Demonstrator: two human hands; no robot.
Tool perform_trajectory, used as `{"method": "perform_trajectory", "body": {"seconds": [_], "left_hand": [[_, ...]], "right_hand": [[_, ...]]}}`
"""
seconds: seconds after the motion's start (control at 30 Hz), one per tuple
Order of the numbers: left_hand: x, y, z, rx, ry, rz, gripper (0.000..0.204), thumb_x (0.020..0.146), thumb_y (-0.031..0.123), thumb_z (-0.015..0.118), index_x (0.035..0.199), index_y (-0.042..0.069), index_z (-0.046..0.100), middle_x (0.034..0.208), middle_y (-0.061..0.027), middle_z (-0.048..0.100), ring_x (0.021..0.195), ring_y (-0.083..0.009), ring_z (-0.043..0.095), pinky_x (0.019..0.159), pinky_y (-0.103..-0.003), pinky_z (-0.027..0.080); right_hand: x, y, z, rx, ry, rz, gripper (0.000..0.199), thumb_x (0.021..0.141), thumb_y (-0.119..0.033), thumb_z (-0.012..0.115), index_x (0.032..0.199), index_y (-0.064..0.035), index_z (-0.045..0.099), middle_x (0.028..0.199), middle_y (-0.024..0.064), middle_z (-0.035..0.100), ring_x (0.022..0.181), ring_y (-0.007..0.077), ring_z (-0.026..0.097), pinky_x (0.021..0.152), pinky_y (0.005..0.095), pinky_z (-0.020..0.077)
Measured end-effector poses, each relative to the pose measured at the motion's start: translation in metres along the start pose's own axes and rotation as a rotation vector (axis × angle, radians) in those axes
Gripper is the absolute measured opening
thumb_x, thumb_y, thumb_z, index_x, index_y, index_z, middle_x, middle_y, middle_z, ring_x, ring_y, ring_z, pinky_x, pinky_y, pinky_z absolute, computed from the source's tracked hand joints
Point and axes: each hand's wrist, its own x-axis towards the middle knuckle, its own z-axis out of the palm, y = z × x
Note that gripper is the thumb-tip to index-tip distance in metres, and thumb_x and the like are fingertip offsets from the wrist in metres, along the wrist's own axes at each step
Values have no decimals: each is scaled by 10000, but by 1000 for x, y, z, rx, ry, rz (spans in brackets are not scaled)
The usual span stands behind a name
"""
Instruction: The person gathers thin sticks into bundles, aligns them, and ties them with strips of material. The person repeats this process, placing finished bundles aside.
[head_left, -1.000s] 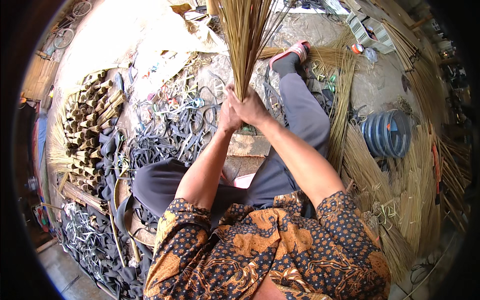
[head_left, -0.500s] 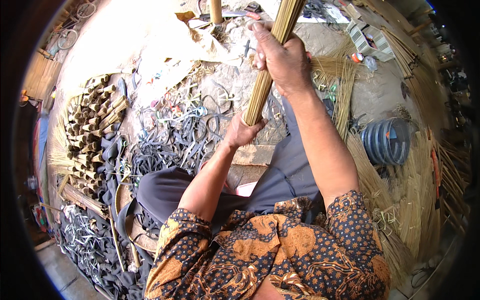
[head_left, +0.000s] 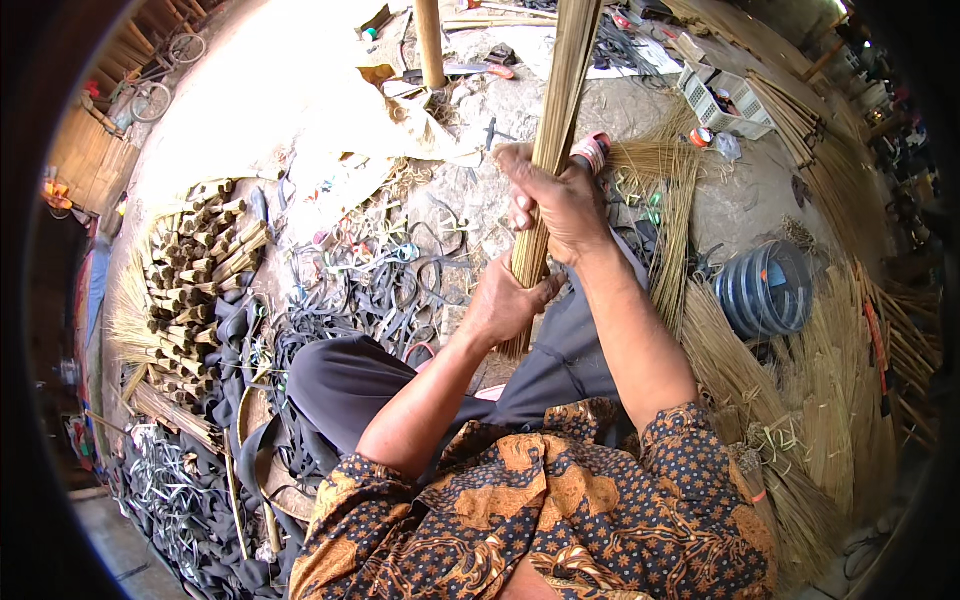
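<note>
A long bundle of thin tan broom sticks (head_left: 560,110) stands almost upright in front of me, its top running out of the picture. My left hand (head_left: 505,300) grips the bundle near its lower end. My right hand (head_left: 555,200) is wrapped around it a little higher up. I sit on the ground with grey trousers (head_left: 350,375) and a patterned brown shirt; one leg stretches forward under the bundle.
Black rubber strips (head_left: 380,290) lie piled at my left with a stack of short bound stick bundles (head_left: 195,270). Loose broom sticks (head_left: 800,390) heap at my right beside a coil of blue-grey wire (head_left: 765,290). A wooden post (head_left: 430,40) and a white basket (head_left: 725,100) stand farther off.
The bundle was held with both hands together near its lower end. My right hand has slid up the sticks, then come down a bit, while my left hand stays low on the bundle.
</note>
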Motion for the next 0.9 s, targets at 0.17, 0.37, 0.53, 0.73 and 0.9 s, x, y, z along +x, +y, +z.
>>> {"method": "perform_trajectory", "body": {"seconds": [0.17, 0.37, 0.53, 0.73, 0.9], "left_hand": [[-8, -4, -15, -480, -359, -125, 231, 861, 118, 786, 992, 35, 614, 711, -30, 603, 544, -140, 575, 505, -303, 490], [-3, -2, 6, -94, -97, -65, 164, 877, 98, 723, 986, 13, 634, 736, -30, 636, 591, -128, 599, 553, -310, 500], [-4, -2, -3, -207, -269, -134, 144, 912, 138, 715, 942, 41, 614, 681, -21, 602, 561, -128, 585, 514, -299, 473], [-5, -22, 14, 148, 17, -58, 152, 907, 185, 701, 909, 53, 626, 685, -16, 602, 601, -126, 611, 550, -296, 504], [0, -34, 1, -92, -236, -235, 113, 890, 138, 701, 882, 60, 621, 675, -15, 591, 562, -144, 581, 514, -314, 461]], "right_hand": [[-22, 3, -4, 243, -264, 193, 444, 975, -247, 745, 1340, -42, 595, 651, -12, 557, 515, 118, 576, 507, 310, 518], [-22, 15, -3, 68, 144, 51, 183, 973, -188, 747, 1090, -70, 670, 616, -36, 520, 456, 71, 490, 432, 258, 436], [-26, 16, -15, 275, -49, 75, 349, 924, -294, 816, 1145, -78, 653, 650, -28, 542, 502, 78, 527, 483, 262, 469], [-26, 40, -21, -41, 277, 236, 190, 965, -213, 742, 1089, -93, 664, 640, -34, 532, 490, 76, 523, 437, 278, 454], [-28, 54, -26, 289, 144, 245, 353, 932, -231, 791, 1213, -71, 650, 662, -26, 539, 523, 100, 560, 487, 307, 495]]}}
